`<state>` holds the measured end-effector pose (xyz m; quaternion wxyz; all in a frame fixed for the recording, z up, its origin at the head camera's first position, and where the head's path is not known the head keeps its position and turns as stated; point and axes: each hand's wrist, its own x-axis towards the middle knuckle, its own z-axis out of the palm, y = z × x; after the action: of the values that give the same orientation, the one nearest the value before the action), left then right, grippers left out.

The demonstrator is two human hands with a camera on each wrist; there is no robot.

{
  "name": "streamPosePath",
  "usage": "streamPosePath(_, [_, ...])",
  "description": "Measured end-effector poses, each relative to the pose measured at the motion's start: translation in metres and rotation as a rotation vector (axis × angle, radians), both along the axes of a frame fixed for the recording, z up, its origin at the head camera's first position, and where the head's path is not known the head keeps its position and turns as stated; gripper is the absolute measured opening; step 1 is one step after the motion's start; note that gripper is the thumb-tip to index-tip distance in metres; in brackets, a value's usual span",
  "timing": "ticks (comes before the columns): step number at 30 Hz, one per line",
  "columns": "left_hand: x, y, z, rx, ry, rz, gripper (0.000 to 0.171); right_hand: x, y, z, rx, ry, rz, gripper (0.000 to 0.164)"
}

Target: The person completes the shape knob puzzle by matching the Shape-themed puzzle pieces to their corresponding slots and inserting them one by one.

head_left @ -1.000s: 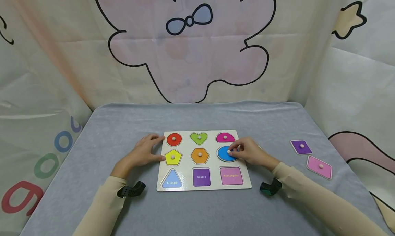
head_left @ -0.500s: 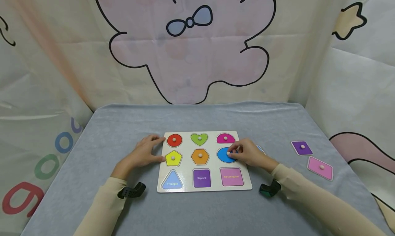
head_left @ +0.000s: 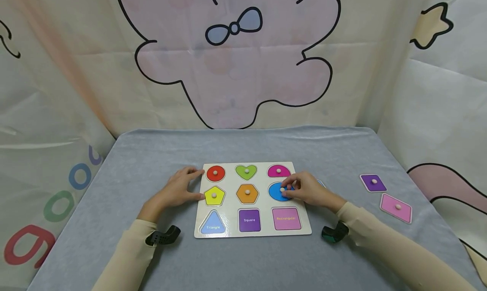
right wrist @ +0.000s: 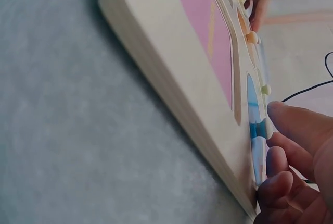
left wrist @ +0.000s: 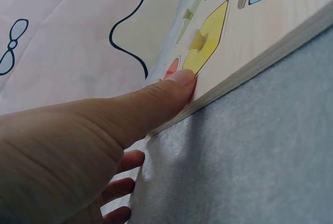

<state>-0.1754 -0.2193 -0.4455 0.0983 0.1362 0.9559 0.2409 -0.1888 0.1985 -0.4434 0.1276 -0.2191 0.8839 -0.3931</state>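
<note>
A white shape puzzle board (head_left: 231, 198) lies on the cloth between the hands. My right hand (head_left: 309, 190) has thumb and fingertips around the small knob of the blue oval piece (head_left: 274, 192), which sits level in its slot. In the right wrist view, the oval's knob (right wrist: 268, 128) shows between thumb and fingers. At the board's left edge, my left hand (head_left: 173, 191) rests with thumb and forefinger spread apart. Its thumb (left wrist: 174, 91) presses on the rim beside the yellow pentagon piece (left wrist: 208, 36).
Red circle (head_left: 213, 177), green heart (head_left: 242, 168), magenta half-circle (head_left: 273, 172) and orange hexagon (head_left: 243, 197) pieces sit in slots. Printed triangle (head_left: 213, 221), square (head_left: 249, 225) and rectangle (head_left: 286, 224) recesses line the front. Purple (head_left: 368, 184) and pink (head_left: 391, 204) pieces lie right; a blue-edged piece (head_left: 321, 183) is mostly hidden.
The blue oval has dropped from slightly raised to level in its slot. The right fingers have loosened a little around its knob. My left hand stays at the board's edge.
</note>
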Motion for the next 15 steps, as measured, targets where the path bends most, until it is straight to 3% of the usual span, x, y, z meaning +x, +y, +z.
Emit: streamPosePath(15, [0.001, 0.0, 0.001, -0.003, -0.005, 0.012, 0.086, -0.001, 0.012, 0.002, -0.025, 0.012, 0.01, 0.022])
